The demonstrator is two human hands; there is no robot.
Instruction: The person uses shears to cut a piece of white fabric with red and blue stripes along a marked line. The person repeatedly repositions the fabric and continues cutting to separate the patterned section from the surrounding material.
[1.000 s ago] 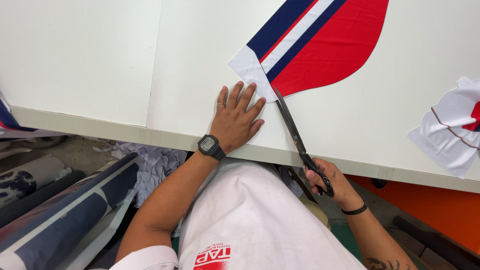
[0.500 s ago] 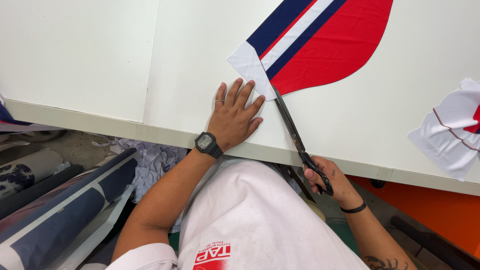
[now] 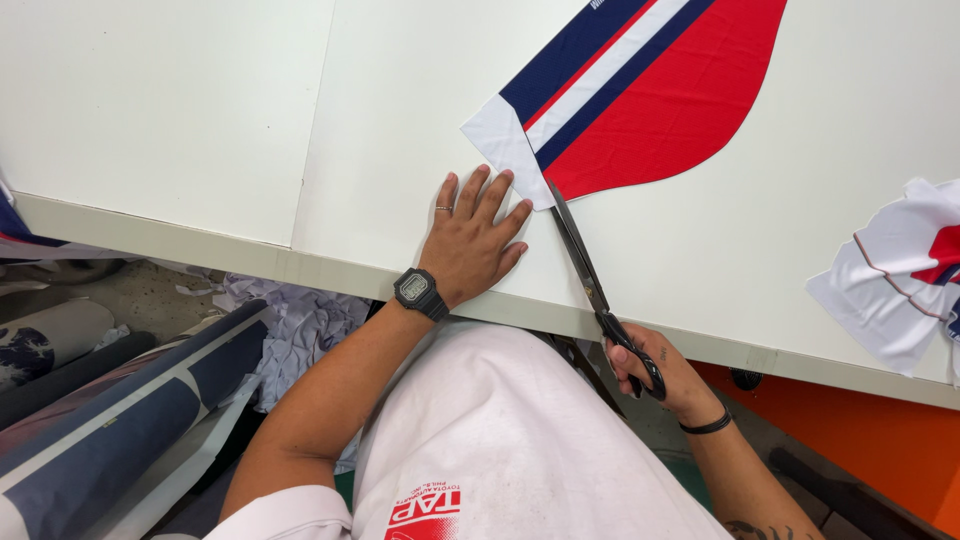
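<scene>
Black scissors [image 3: 600, 290], gripped at the handles by the closed right hand [image 3: 650, 372] at the white tabletop's [image 3: 200, 110] near edge, reach their blades to the red, navy and white fabric panel [image 3: 650, 100], beside which the left hand [image 3: 472, 240] lies flat, fingers spread.

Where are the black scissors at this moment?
In the head view, right of centre: the scissors lie over the table edge, held by the right hand, tips at the fabric piece.

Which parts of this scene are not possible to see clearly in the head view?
- Printed fabric piece: its top is cut off by the upper frame edge.
- Scissors: the handle loops are mostly covered by the right hand.
- Left hand: its palm is hidden, lying flat on the white table.
- Folded garment: cut off at the right edge.
</scene>
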